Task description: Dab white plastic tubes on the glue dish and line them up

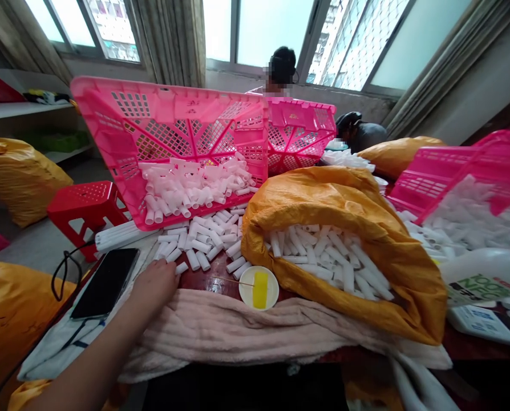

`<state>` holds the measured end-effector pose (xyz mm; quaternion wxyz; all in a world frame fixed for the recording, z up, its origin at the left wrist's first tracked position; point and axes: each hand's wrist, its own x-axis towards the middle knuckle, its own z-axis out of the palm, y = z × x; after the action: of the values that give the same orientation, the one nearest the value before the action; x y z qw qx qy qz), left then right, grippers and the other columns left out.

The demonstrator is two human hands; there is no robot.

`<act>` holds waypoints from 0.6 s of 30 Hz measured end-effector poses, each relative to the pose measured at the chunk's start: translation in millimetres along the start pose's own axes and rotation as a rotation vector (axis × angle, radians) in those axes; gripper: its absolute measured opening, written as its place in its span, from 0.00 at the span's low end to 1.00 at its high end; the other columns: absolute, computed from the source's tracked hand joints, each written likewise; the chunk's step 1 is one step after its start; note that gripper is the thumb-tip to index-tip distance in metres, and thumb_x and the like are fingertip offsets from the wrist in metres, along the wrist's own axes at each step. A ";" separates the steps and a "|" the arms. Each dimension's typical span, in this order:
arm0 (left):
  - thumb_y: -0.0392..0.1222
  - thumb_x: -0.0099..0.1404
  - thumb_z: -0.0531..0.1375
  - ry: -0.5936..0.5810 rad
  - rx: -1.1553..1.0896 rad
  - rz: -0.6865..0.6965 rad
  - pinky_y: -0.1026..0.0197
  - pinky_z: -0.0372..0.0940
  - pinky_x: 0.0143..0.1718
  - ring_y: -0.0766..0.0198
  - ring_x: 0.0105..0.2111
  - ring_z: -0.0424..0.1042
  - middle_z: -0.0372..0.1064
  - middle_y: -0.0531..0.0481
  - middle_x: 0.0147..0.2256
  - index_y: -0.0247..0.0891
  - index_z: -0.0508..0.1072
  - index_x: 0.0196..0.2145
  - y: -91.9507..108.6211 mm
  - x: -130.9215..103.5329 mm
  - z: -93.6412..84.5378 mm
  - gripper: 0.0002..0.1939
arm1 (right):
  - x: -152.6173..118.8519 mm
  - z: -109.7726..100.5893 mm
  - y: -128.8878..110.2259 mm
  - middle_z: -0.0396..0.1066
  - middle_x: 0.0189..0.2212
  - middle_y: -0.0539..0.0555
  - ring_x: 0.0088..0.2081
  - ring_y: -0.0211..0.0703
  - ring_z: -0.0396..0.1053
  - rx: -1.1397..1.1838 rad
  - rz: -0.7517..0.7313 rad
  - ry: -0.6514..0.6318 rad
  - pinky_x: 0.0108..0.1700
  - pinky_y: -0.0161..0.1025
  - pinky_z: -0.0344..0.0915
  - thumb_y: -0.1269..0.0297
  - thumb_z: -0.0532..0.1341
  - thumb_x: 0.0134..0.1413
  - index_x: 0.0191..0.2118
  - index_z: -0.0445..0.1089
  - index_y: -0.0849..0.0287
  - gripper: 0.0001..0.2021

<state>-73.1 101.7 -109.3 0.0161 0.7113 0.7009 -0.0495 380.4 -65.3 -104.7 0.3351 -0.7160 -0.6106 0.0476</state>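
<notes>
In the head view, the left grip (157, 281) was seen lowered to the table (203, 282), its fingers placed at the near left edge of a scattered heap of short white tubes (201, 246). Whether a tube was clamped in the grip, or whether its fingers stood apart or together, could not be told, since the fingertips were partly hidden by the hand. The heap was spread ahead of the grip and to its right.

Beyond the heap, a pink basket (171, 100) was tipped toward the grip, with more tubes piled inside. Just left of the grip, a dark-screened phone (107, 282) was laid on a white cloth (60, 349), and a bundle of long white tubes (124, 234) was set ahead of the phone. To the right of the grip, a small round dish (245, 295) was seen, with a yellow piece (260, 294) in it and a thin stick (231, 280) laid across its rim. Farther right, an orange sack (323, 194) was opened toward the near side, filled with tubes. A pinkish towel (246, 331) was stretched along the table's near edge, right of the forearm.
</notes>
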 end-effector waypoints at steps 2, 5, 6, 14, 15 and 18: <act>0.47 0.60 0.48 -0.046 -0.125 -0.027 0.57 0.59 0.33 0.53 0.33 0.67 0.67 0.44 0.30 0.37 0.68 0.31 6.1 -4.0 -7.7 0.14 | 44.0 22.2 -24.5 0.69 0.41 0.52 0.42 0.47 0.68 0.032 -0.144 -0.081 0.42 0.43 0.68 0.58 0.52 0.55 0.43 0.68 0.49 0.12; 0.48 0.58 0.50 -0.075 -0.455 0.047 0.62 0.58 0.30 0.60 0.30 0.67 0.67 0.50 0.30 0.38 0.66 0.34 29.2 -8.0 -18.1 0.13 | 120.9 65.2 -82.9 0.67 0.45 0.56 0.46 0.45 0.64 -0.009 -0.444 -0.229 0.48 0.40 0.62 0.71 0.49 0.55 0.46 0.66 0.57 0.15; 0.47 0.57 0.51 -0.064 -0.542 0.075 0.63 0.58 0.30 0.61 0.30 0.67 0.67 0.51 0.30 0.39 0.65 0.35 40.2 -8.5 -19.5 0.12 | 144.2 79.7 -101.7 0.66 0.45 0.57 0.46 0.46 0.63 -0.087 -0.529 -0.242 0.48 0.40 0.61 0.72 0.51 0.53 0.45 0.68 0.58 0.15; 0.37 0.55 0.52 0.133 -0.426 0.307 0.59 0.58 0.42 0.57 0.40 0.64 0.66 0.45 0.36 0.36 0.65 0.33 105.1 -2.5 9.4 0.06 | 181.9 101.2 -134.8 0.65 0.46 0.60 0.47 0.53 0.61 -0.272 -0.726 -0.308 0.47 0.48 0.59 0.67 0.57 0.52 0.39 0.70 0.58 0.09; 0.36 0.55 0.52 0.130 -0.414 0.338 0.58 0.57 0.42 0.57 0.41 0.64 0.67 0.45 0.36 0.36 0.65 0.33 106.4 -2.1 13.8 0.06 | 171.6 95.2 -130.7 0.64 0.47 0.60 0.48 0.53 0.60 -0.201 -0.733 -0.267 0.50 0.49 0.58 0.67 0.57 0.52 0.42 0.68 0.58 0.10; 0.38 0.56 0.52 0.079 -0.448 0.377 0.59 0.59 0.40 0.58 0.39 0.66 0.68 0.46 0.35 0.37 0.66 0.32 106.5 -1.3 21.1 0.06 | 138.9 92.3 -119.7 0.65 0.45 0.56 0.46 0.45 0.63 0.126 -0.697 -0.277 0.48 0.44 0.62 0.67 0.53 0.56 0.48 0.62 0.56 0.13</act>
<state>32.2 96.6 -135.2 0.1541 0.8091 0.5501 0.1379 270.2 103.0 -64.1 0.2888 -0.4301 -0.8529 0.0642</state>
